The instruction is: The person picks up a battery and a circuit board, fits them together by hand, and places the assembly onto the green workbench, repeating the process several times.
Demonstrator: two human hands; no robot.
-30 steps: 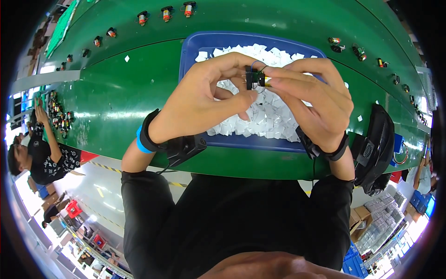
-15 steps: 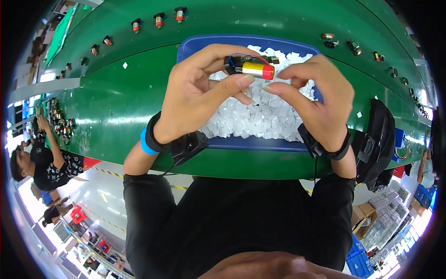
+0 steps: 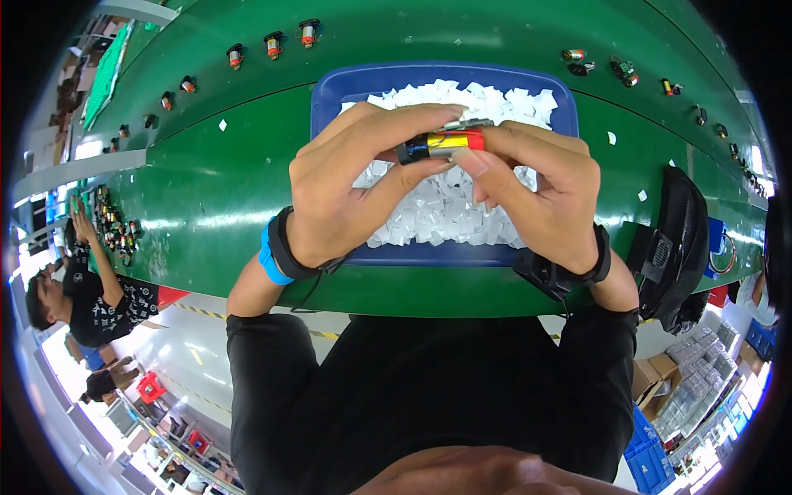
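Note:
Above a blue tray [image 3: 429,255] full of small white paper-like pieces [image 3: 437,206], both hands meet at a cylindrical battery [image 3: 448,142] with a yellow-silver body, a red end and a black end cap. My left hand [image 3: 330,181] is closed on it at the black end, thumb below and fingers above. At the red end, my right hand [image 3: 549,177] pinches with thumb and forefinger. A thin circuit board [image 3: 468,125] lies along the battery's upper side, partly hidden by my left fingers.
Similar battery assemblies [image 3: 273,45] stand spaced along the green belt [image 3: 371,33] on the far side; more [image 3: 624,70] lie far right. A black bag [image 3: 681,239] sits right of the tray. At left, another person [image 3: 95,289] works by a battery cluster [image 3: 115,223].
My right hand has come left from beside the battery and now grips its red end. The battery and my left hand have shifted slightly, and the board is seen more edge-on.

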